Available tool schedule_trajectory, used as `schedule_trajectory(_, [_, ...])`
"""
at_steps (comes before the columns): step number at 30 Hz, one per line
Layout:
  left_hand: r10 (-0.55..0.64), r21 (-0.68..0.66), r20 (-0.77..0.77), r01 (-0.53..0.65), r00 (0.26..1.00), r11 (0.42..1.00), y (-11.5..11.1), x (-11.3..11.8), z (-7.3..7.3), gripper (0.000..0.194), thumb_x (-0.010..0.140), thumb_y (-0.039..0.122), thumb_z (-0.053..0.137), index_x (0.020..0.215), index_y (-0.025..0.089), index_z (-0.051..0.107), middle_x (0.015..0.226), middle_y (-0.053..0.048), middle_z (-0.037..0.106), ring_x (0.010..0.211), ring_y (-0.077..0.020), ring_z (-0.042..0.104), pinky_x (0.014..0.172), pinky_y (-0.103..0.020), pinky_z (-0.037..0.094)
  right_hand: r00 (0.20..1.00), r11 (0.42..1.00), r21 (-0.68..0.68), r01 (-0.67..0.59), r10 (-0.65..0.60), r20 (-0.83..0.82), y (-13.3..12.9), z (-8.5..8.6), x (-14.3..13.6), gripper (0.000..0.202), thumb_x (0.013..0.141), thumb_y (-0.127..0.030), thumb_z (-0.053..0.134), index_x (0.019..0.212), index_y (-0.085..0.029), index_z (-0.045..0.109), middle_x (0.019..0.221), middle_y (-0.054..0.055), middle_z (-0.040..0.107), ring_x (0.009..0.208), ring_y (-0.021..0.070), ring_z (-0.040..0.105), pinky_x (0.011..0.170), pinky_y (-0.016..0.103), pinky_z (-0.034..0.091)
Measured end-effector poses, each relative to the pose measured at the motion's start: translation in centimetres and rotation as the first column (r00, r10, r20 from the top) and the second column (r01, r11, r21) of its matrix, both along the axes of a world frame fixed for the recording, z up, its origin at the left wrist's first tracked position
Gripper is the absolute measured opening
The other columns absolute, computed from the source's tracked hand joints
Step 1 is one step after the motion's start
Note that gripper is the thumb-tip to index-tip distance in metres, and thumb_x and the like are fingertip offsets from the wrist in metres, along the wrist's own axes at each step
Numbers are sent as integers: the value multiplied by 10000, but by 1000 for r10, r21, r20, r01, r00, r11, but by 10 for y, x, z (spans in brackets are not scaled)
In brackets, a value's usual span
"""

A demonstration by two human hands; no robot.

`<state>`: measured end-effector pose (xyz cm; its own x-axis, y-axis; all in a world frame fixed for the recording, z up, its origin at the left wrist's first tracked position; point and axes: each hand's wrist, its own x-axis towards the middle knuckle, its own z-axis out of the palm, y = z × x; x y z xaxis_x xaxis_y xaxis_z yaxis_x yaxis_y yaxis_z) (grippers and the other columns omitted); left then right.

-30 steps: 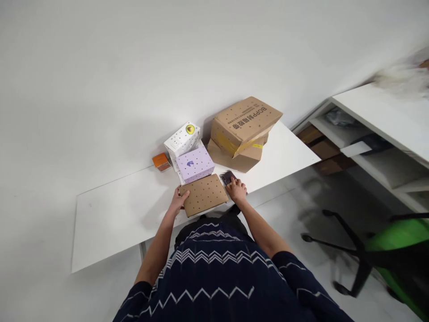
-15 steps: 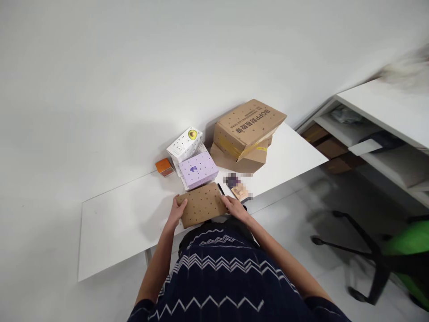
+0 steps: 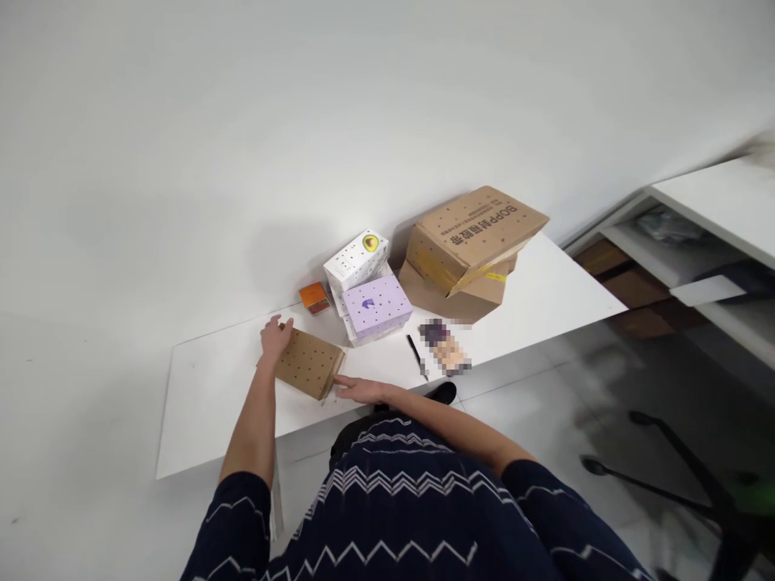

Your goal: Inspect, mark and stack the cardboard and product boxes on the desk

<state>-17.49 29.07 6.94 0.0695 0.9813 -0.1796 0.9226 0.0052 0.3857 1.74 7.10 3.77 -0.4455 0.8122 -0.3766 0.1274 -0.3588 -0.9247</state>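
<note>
Evidently, on the long white rectangular surface (image 3: pixel 211 403), a flat brown speckled cardboard box (image 3: pixel 307 363) is lying, probably stiff and light, suiting holds at its 2 ends. The left hand (image 3: pixel 277 337) is touching one, its grip unclear; the right hand (image 3: pixel 360 390) is pointing loosened fingers at the other. Pixelation is masking a dark-and-tan flat object (image 3: pixel 445 349).

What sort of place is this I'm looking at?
Probably a workroom or packing area, perhaps in an office: a plain white table bears a large brown carton printed "BOPP", and a white shelf unit with brown boxes stands to the right.
</note>
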Motion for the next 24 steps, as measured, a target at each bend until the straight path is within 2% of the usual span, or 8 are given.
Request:
schedule_trajectory(4, [-47, 136, 15, 45, 999, 990, 23, 60, 0, 627, 845, 518, 597, 1377, 199, 508, 1411, -207, 476, 1325, -370, 453, 1057, -463, 379, 999, 995, -100, 13, -10, 30, -27, -1, 38, 668, 815, -563, 691, 1354, -174, 613, 1442, 119, 564, 1309, 276, 530, 1152, 385, 354])
schedule_trajectory(7, [57, 33, 24, -58, 998, 998, 38, 104, -6, 848, 755, 622, 663, 1399, 121, 431, 1386, -271, 445, 1300, -429, 448, 1026, -500, 388, 978, 953, -232, 196, -207, -25, -67, -2, 74, 681, 806, -609, 675, 1347, -203, 601, 1306, 114, 649, 1095, 240, 650, 1011, 401, 477])
schedule_trajectory(10, [138, -46, 30, -137, 990, 990, 48, 133, -11, 982, 694, 622, 723, 1412, 69, 346, 1371, -311, 439, 1290, -448, 451, 1013, -520, 396, 876, 841, -295, 454, -482, -26, -105, -7, 99, 637, 780, -603, 699, 1280, -215, 622, 1234, 100, 674, 1006, 206, 668, 954, 372, 501])
schedule_trajectory(13, [137, -51, 32, -135, 990, 990, 51, 146, -10, 941, 683, 504, 761, 1398, 74, 326, 1370, -318, 434, 1251, -437, 494, 976, -513, 431, 746, 697, -343, 630, -666, 16, -125, -14, 111, 546, 766, -544, 734, 1196, -221, 646, 1180, 87, 689, 939, 186, 676, 885, 342, 526])
schedule_trajectory(16, [141, -55, 32, -140, 989, 989, 51, 142, 4, 823, 697, 448, 740, 1346, 106, 365, 1326, -284, 474, 1201, -415, 540, 911, -496, 482, 655, 584, -339, 738, -741, 147, -126, -23, 117, 419, 793, -447, 729, 1121, -196, 655, 1094, 78, 700, 811, 155, 675, 736, 280, 541])
schedule_trajectory(18, [161, -48, 39, -159, 986, 986, 45, 129, 21, 773, 729, 472, 702, 1335, 126, 369, 1315, -262, 480, 1135, -389, 589, 888, -495, 503, 635, 571, -282, 771, -718, 284, -121, -28, 121, 320, 848, -380, 673, 1092, -176, 653, 1030, 74, 704, 732, 142, 665, 648, 251, 524])
schedule_trajectory(21, [172, 77, 127, -182, 977, 980, 20, 93, 54, 784, 703, 461, 727, 1346, 176, 380, 1319, -196, 485, 1139, -340, 598, 966, -473, 494, 603, 681, -91, 727, -569, 558, -105, -33, 127, 219, 919, -304, 577, 1072, -172, 660, 949, 62, 719, 746, 157, 679, 677, 247, 516])
schedule_trajectory(24, [80, 229, 193, -124, 978, 966, -30, 50, 92, 775, 714, 456, 722, 1377, 246, 382, 1346, -127, 472, 1219, -303, 552, 1046, -455, 460, 501, 768, 50, 638, -464, 731, -84, -38, 133, 235, 921, -285, 587, 1108, -160, 655, 1072, 116, 711, 1000, 227, 674, 872, 291, 491])
